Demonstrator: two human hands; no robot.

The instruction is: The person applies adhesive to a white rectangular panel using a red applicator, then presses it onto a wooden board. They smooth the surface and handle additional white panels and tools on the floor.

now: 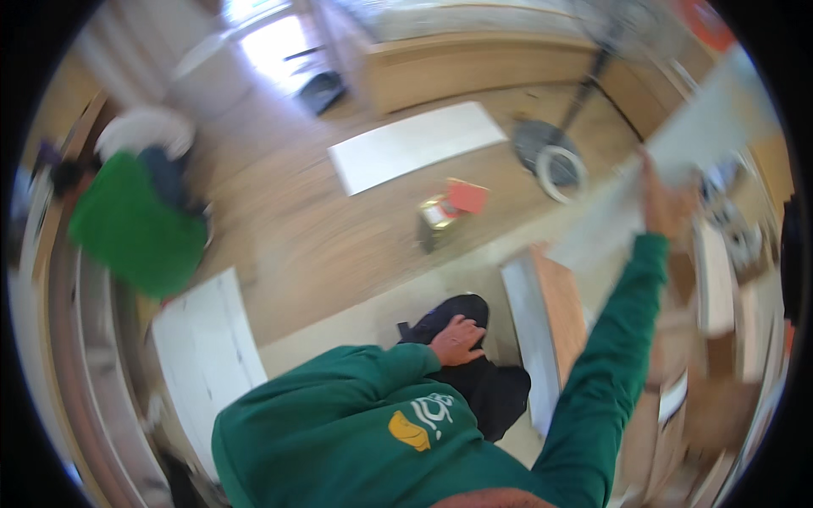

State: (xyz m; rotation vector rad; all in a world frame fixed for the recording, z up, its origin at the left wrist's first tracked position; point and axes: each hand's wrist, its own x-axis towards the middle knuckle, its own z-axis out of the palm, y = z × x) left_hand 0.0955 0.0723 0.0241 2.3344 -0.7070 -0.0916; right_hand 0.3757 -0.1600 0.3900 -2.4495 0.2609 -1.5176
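Note:
My left hand (458, 341) rests on my dark-trousered knee (487, 391), with its fingers spread and nothing in them. At the end of my stretched-out arm, my right hand (669, 201) is at a long pale panel (614, 203) on the right. Motion smears its fingers, so whether they grip the panel or only touch it is unclear. Between my knee and right arm stands a white board piece (527, 330) with a wood-coloured side. Ahead on the floor is a gold-coloured tin (438, 212), with a red flat piece (467, 196) against it.
A white board (415, 146) lies on the wooden floor ahead, another (209, 360) at the left. A white ring-shaped roll (561, 173) leans by a round dark stand base (538, 142). Wooden and white pieces (716, 279) crowd the right. At far left is a person in green (140, 224).

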